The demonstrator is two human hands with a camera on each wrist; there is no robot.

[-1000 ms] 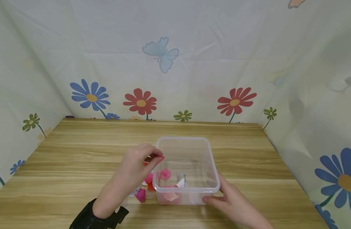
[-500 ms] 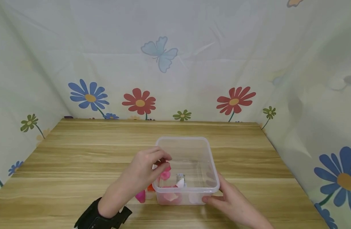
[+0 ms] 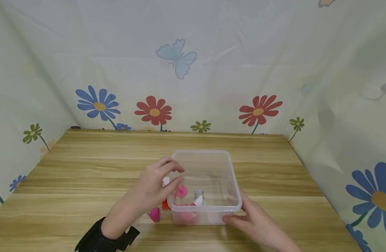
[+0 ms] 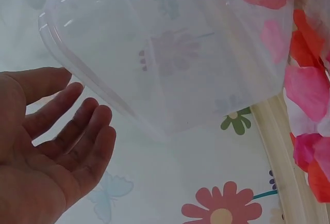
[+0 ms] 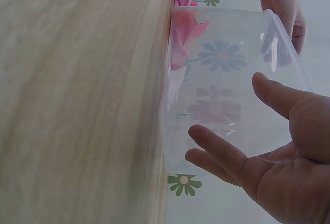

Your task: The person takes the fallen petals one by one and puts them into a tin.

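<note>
Clear box (image 3: 201, 209) on worktop (image 3: 117, 147), pink and white petals (image 3: 181, 191) inside. We note left hand (image 3: 153, 180) loosely spread at its rim, right hand (image 3: 250, 217) gripping its corner; flower-print backdrop (image 3: 212, 87) behind.

Left hand (image 3: 150, 182): box rim (image 3: 205, 209) is standing just beside the fingertips; box interior (image 3: 212, 189) is giving room beyond them. Petals (image 3: 154, 215) are crowding below the palm. Table (image 3: 274, 182) is lying free outside right hand (image 3: 256, 224).

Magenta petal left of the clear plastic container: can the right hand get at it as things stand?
Probably not directly: the clear plastic container stands between the right hand and the magenta petal, so it would likely need to reach around.
</note>
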